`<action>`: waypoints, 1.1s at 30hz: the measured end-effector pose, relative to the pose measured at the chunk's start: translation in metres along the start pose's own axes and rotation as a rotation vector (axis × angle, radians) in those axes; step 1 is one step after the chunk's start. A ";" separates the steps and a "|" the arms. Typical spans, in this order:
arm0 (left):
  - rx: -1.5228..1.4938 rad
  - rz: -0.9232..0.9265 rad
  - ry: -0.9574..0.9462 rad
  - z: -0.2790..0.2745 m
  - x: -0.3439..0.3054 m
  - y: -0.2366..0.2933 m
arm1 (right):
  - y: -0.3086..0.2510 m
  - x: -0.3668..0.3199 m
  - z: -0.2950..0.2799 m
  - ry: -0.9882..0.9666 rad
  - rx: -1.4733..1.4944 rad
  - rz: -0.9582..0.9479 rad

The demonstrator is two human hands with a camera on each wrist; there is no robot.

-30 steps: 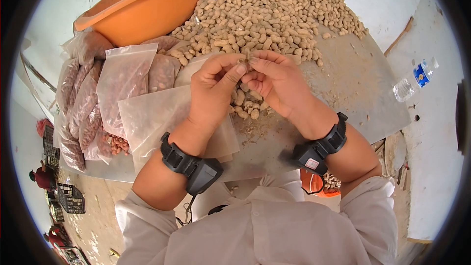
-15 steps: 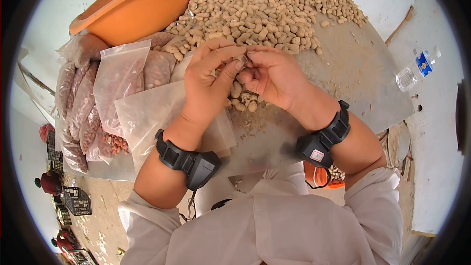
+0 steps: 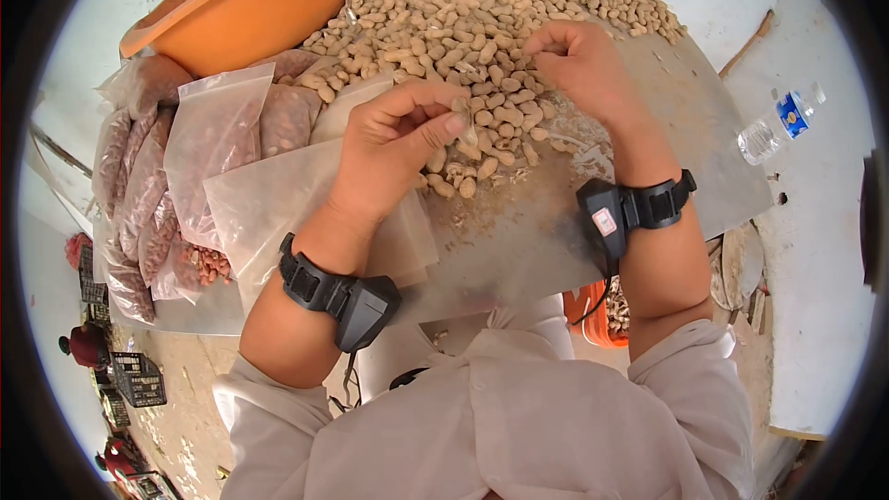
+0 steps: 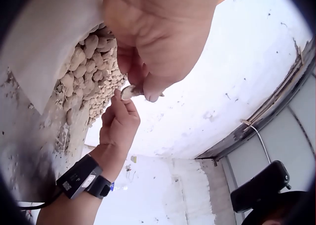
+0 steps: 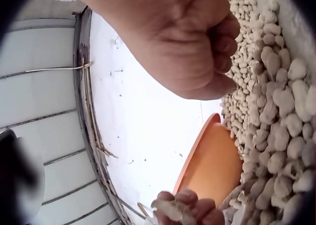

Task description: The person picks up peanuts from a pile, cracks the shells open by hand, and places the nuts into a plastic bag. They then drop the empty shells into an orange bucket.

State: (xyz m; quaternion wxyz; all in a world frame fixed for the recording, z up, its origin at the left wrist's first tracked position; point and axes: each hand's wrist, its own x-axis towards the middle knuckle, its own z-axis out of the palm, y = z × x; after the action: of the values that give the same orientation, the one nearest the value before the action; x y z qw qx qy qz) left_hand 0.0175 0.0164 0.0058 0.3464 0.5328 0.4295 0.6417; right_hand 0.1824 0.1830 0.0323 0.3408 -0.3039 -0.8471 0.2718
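My left hand point(image 3: 384, 143) pinches a split peanut shell point(image 3: 468, 132) between thumb and forefinger, above the near end of the peanut pile point(image 3: 482, 28). In the left wrist view the pale inside of the shell point(image 4: 128, 92) shows at the fingertips. My right hand point(image 3: 583, 69) is held apart from it, over the right side of the pile. Its fingers are curled towards the palm, and in the right wrist view nothing shows between thumb and fingers. A few loose peanuts point(image 3: 468, 187) lie below the left hand.
Bags of shelled red peanuts point(image 3: 148, 204) and flat plastic bags point(image 3: 264, 199) cover the left of the table. An orange basin point(image 3: 250, 5) leans behind them. A water bottle point(image 3: 782, 125) is at the right, and an orange bucket point(image 3: 597, 319) stands below the table edge.
Both hands were together at the peanut. The right hand has moved away, up and to the right, while the left keeps the split shell in its fingertips.
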 end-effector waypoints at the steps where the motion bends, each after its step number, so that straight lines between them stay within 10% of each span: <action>1: -0.002 -0.038 -0.047 0.000 -0.001 0.002 | 0.001 0.000 -0.008 -0.031 -0.134 -0.003; 10: 0.069 -0.063 -0.314 0.003 -0.001 -0.004 | 0.022 0.003 -0.004 -0.100 -0.546 0.049; 17: 0.003 -0.122 -0.144 0.004 -0.001 -0.009 | 0.025 0.003 0.001 -0.013 -0.576 0.013; 26: -0.038 -0.050 0.135 0.004 0.004 -0.008 | -0.034 -0.017 0.018 -0.311 0.432 -0.082; 33: -0.077 -0.011 0.154 0.002 0.003 -0.007 | -0.041 -0.028 0.040 -0.306 0.426 -0.169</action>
State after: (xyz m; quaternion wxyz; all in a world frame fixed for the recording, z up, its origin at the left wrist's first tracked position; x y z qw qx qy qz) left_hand 0.0187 0.0224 0.0009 0.3363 0.4656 0.4328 0.6949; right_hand 0.1555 0.1259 0.0239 0.2866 -0.1089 -0.8349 0.4570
